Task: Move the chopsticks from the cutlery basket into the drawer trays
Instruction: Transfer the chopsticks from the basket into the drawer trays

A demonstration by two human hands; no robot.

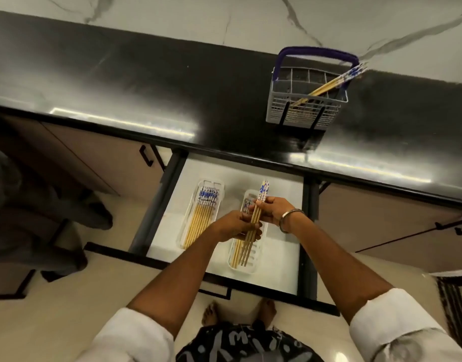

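Note:
A bundle of wooden chopsticks with blue-patterned white tops is held over the right white tray in the open drawer. My left hand grips the bundle low down, and my right hand grips it near the patterned tops. A few chopsticks lie in that right tray under my hands. The left white tray holds several chopsticks side by side. On the black counter stands the grey cutlery basket with a blue handle, and a few chopsticks lean in it.
The black countertop runs across the view, with a marble wall behind. Cabinet doors with black handles flank the drawer. My bare feet stand on the beige floor just in front of the drawer. A dark chair stands at the left.

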